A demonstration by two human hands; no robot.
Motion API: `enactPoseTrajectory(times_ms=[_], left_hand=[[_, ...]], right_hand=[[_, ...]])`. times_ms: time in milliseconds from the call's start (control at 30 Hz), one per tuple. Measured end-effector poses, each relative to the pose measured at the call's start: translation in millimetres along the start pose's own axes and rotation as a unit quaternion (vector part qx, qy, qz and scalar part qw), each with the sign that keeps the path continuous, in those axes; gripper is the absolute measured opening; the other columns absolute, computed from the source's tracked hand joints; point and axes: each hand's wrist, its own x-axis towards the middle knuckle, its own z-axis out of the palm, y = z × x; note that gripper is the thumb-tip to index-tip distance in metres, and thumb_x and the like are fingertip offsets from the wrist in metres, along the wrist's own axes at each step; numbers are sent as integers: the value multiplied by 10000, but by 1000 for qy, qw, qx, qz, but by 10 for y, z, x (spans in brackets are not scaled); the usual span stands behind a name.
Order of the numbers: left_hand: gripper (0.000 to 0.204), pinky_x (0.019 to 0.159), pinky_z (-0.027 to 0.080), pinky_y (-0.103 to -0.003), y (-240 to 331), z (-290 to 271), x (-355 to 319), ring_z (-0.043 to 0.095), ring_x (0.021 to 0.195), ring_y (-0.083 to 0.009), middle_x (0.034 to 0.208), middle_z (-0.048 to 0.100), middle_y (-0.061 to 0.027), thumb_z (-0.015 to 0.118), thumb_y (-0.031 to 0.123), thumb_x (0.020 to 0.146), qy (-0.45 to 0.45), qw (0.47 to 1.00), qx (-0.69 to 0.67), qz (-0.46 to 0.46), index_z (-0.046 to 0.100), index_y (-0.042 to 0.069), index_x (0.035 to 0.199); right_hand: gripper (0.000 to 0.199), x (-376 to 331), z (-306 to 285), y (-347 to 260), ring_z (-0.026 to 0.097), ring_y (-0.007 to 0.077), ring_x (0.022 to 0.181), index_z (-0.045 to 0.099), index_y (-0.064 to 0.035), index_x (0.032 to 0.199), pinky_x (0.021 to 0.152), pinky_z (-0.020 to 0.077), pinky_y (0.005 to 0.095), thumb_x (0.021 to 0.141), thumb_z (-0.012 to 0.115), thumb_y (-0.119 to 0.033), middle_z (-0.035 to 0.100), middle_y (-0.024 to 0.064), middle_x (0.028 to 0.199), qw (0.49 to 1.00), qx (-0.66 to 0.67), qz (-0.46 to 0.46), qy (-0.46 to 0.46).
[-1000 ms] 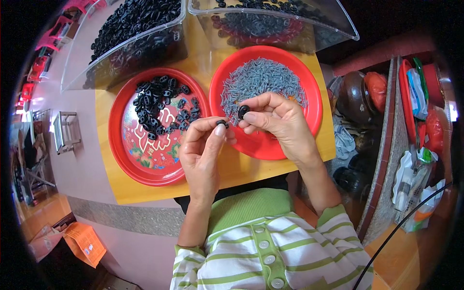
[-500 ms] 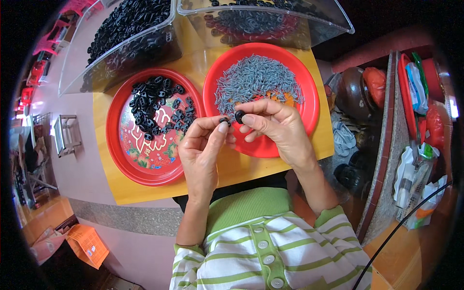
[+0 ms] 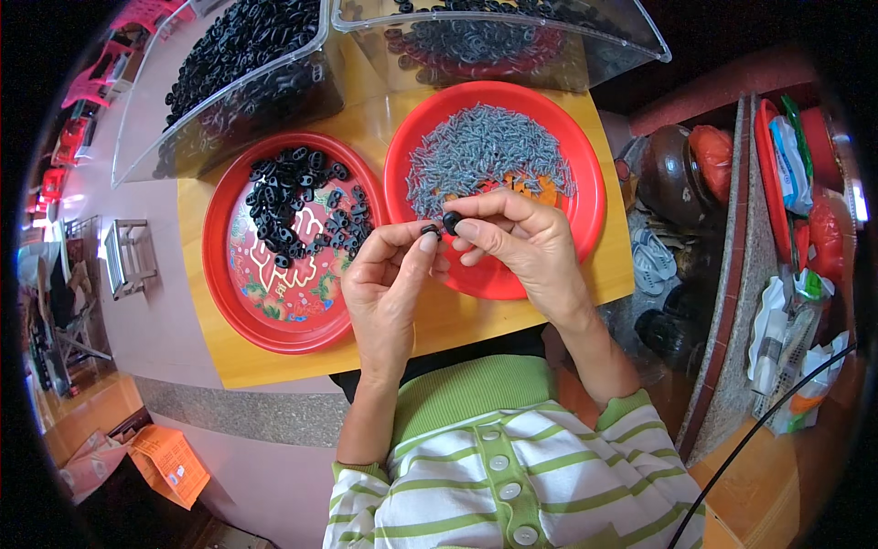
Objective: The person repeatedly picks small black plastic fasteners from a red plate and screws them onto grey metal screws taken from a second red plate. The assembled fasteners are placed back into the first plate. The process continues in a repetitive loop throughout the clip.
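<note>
Between the fingertips of my left hand (image 3: 389, 274) a small black plastic part (image 3: 430, 230) is pinched, mostly covered by the thumb. My right hand (image 3: 521, 252) pinches a rounded black plastic piece (image 3: 451, 221) close beside it; whether the two touch I cannot tell. Both hands hover over the near left side of a red basin (image 3: 593, 215) of small grey screws (image 3: 485, 151). To the left, a round red tray (image 3: 224, 306) with a printed floral bottom carries a pile of black two-holed plastic parts (image 3: 285, 197).
Two clear plastic bins stand at the back of the yellow table (image 3: 215, 348): the left bin (image 3: 137, 137) heaped with black parts, the right bin (image 3: 631, 41) with rounded black pieces. A black cable (image 3: 750, 430) crosses at lower right. A small metal stool (image 3: 128, 256) is on the floor.
Both hands keep their pinches. My left hand has shifted slightly to the right, closer to the right hand's piece; the right hand has barely moved.
</note>
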Motion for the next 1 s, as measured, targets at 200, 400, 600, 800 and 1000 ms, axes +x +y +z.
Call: enactPoseTrajectory(times_ms=[200, 400, 600, 800, 1000], left_hand=[[138, 635, 500, -216, -3, 2, -5, 595, 717, -86, 863, 625, -54, 558, 25, 872, -6, 999, 32, 30, 588, -40, 989], [147, 640, 525, -232, -3, -13, 5, 617, 732, -113, 854, 633, -74, 560, 26, 872, 4, 1000, 11, 1, 588, -49, 995], [147, 629, 529, -236, 16, -34, 16, 622, 711, -124, 817, 641, -88, 572, 28, 865, 1, 1000, -8, -10, 596, -53, 985], [145, 640, 525, -238, -21, -65, 13, 624, 707, -131, 821, 647, -101, 579, 29, 862, -22, 999, -34, -6, 607, -54, 976], [145, 645, 526, -244, -19, -30, 18, 626, 693, -141, 808, 649, -107, 573, 38, 868, -25, 999, -35, 4, 613, -45, 980]], right_hand=[[197, 3, 24, 46, 602, 96, 823, 611, -15, 1054, 654, 524, 196, 862, 578, -44, 624, 61, 968, 998, -45, -42, -7], [188, 12, 59, 75, 610, 97, 787, 591, 2, 1045, 645, 521, 199, 865, 578, -51, 630, 60, 915, 1000, 6, -23, 6], [151, 11, 81, 73, 616, 99, 732, 577, 15, 1004, 614, 511, 194, 872, 575, -60, 633, 73, 872, 999, 28, -19, -3], [110, -8, 128, 106, 605, 92, 690, 575, 17, 968, 603, 503, 189, 878, 562, -45, 629, 69, 838, 999, 49, -19, -9], [110, -20, 168, 116, 578, 80, 651, 581, 17, 974, 582, 488, 192, 874, 556, -20, 591, 50, 833, 997, 35, -61, 12]])
